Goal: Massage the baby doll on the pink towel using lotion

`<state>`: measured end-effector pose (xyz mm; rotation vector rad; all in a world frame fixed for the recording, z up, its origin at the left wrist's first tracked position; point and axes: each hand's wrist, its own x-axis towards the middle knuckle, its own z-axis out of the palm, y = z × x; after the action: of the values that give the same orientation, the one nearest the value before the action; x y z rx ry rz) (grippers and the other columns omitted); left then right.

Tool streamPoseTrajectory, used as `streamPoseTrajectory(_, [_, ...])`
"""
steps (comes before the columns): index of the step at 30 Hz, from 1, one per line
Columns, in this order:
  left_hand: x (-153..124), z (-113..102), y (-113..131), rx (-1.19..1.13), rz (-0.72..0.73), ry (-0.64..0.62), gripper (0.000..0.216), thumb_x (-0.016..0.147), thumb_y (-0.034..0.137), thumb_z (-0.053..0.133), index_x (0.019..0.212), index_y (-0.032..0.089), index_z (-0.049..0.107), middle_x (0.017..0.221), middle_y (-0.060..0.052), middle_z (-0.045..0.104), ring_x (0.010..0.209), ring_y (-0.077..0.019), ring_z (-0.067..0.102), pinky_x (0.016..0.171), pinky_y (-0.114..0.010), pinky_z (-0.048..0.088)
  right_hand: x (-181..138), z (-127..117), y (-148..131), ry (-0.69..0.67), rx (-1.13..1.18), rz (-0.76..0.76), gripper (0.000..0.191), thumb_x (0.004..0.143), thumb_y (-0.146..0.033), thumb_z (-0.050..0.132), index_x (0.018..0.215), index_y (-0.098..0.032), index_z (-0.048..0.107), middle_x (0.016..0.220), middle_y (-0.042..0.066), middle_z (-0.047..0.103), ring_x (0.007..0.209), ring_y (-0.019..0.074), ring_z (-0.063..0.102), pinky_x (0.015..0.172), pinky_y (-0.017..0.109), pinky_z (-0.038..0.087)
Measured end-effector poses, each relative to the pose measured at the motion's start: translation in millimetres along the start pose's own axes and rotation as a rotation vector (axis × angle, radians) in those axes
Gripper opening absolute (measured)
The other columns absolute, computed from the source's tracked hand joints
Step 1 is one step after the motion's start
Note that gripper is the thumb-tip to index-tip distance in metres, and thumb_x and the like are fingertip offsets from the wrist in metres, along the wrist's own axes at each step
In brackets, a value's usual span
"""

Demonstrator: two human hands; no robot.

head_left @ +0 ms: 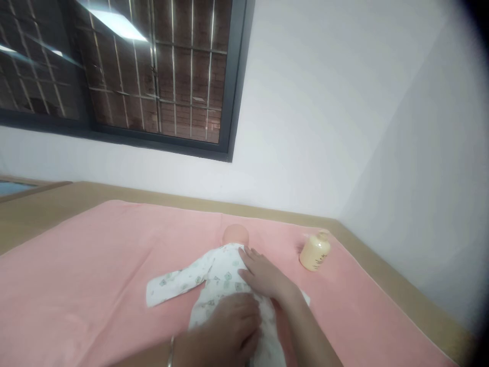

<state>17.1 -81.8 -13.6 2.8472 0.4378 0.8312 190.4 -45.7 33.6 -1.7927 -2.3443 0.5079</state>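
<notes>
Scanning left to right across the bed: window [145, 71] with a barred grille up on the far wall, dark frame, ceiling light reflected in the glass. Below it, a pink sheet [76, 285] over a wood-edged platform.

Mid-frame: baby doll [225, 285] lying on the sheet, bare head pointing to the wall, face not visible. It wears a white printed sleepsuit. One empty-looking sleeve [171, 285] trails flat to the left.

Left hand [233, 329]: palm down on the doll's lower body, fingers spread and flat on the cloth. Pressing, not pinching. A thin bangle [170, 351] sits at the wrist.

Right hand [263, 275]: resting flat higher up, on the doll's shoulder area just below the head. Fingers extended and slightly apart; nothing gripped.

Right of the hands, apart from the doll: a pale yellow bottle [315, 252], tilted or lying on its side near the sheet's far edge. Cap state cannot be told.

Risks, as judged:
- Loose cloth could bunch or slide under flat palms, since neither hand has a hold on it.
- The doll's head is unsupported and could roll if the body is shifted.
- A right-arm sweep could knock the bottle toward the platform edge.
</notes>
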Motion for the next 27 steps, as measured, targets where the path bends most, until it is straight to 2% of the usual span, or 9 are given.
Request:
streamPoseTrajectory(3, [-2,4,-11,0.051,-0.166,0.068,0.033,0.091,0.026,0.035,0.11,0.02,0.061,0.107,-0.009,0.066,0.102,-0.0224,0.058,0.096,-0.039,0.045,-14,-10,-3,0.029,-0.012,0.069,0.058,0.094,-0.037,0.034,0.148,-0.015,0.029,0.153,0.013,0.027,0.139,0.0278,0.027,0.109,0.046,0.028])
streamPoseTrajectory(5, [0,7,-21,0.14,-0.319,0.079,0.048,0.094,0.032,0.032,0.135,0.012,0.045,0.133,-0.018,0.053,0.126,-0.0319,0.045,0.108,-0.054,0.031,-18,-12,-4,0.054,-0.054,0.08,0.054,0.094,-0.034,0.034,0.143,-0.012,0.039,0.148,0.016,0.036,0.135,0.0291,0.036,0.106,0.046,0.032])
streamPoseTrajectory(8, [7,5,-38,0.23,-0.606,-0.031,0.069,0.094,0.052,0.027,0.146,0.007,0.028,0.153,-0.019,0.023,0.143,-0.0366,0.016,0.114,-0.059,0.011,-13,-3,-4,0.074,-0.121,0.076,0.054,0.094,-0.033,0.035,0.14,-0.007,0.042,0.146,0.019,0.037,0.134,0.0312,0.036,0.107,0.047,0.031])
streamPoseTrajectory(11, [20,-8,-48,0.212,-0.771,-0.156,0.081,0.091,0.061,0.02,0.148,0.003,0.021,0.155,-0.018,0.012,0.145,-0.0325,0.008,0.117,-0.053,0.008,2,13,-4,0.206,-0.119,0.056,0.049,0.094,-0.031,0.032,0.131,-0.004,0.051,0.138,0.023,0.046,0.129,0.0324,0.043,0.106,0.047,0.032])
streamPoseTrajectory(13, [29,-20,-48,0.211,-0.826,-0.198,0.079,0.091,0.059,0.019,0.147,0.003,0.024,0.154,-0.019,0.018,0.144,-0.0316,0.013,0.116,-0.052,0.011,12,24,-5,0.326,-0.055,0.093,0.044,0.094,-0.028,0.029,0.12,-0.007,0.059,0.126,0.021,0.057,0.118,0.0299,0.053,0.099,0.043,0.039])
streamPoseTrajectory(17, [50,-35,-44,0.27,-0.85,-0.171,0.065,0.093,0.049,0.018,0.129,0.004,0.049,0.132,-0.024,0.053,0.126,-0.0348,0.045,0.107,-0.055,0.024,24,34,-7,0.445,-0.001,0.185,0.043,0.095,-0.028,0.026,0.104,-0.013,0.064,0.103,0.017,0.067,0.096,0.0266,0.063,0.085,0.038,0.047])
streamPoseTrajectory(19, [59,-35,-48,0.291,-0.874,-0.137,0.063,0.093,0.047,0.018,0.116,0.004,0.057,0.117,-0.024,0.061,0.114,-0.0354,0.054,0.102,-0.055,0.029,27,34,-8,0.425,-0.021,0.207,0.046,0.096,-0.03,0.023,0.101,-0.013,0.065,0.099,0.018,0.068,0.092,0.0271,0.065,0.081,0.038,0.048])
streamPoseTrajectory(22, [65,-29,-62,0.261,-0.95,-0.102,0.063,0.091,0.051,0.022,0.108,0.004,0.061,0.107,-0.023,0.066,0.106,-0.0359,0.059,0.097,-0.053,0.034,35,28,-7,0.346,-0.035,0.264,0.054,0.097,-0.035,0.018,0.102,-0.011,0.066,0.1,0.019,0.068,0.093,0.0305,0.065,0.081,0.043,0.048])
streamPoseTrajectory(27, [61,-23,-83,0.099,-1.063,-0.074,0.077,0.086,0.065,0.022,0.116,0.005,0.059,0.111,-0.02,0.067,0.106,-0.0351,0.061,0.096,-0.048,0.039,55,23,2,0.18,0.096,0.348,0.065,0.097,-0.046,0.017,0.106,-0.007,0.068,0.109,0.021,0.067,0.105,0.0323,0.062,0.089,0.044,0.045])
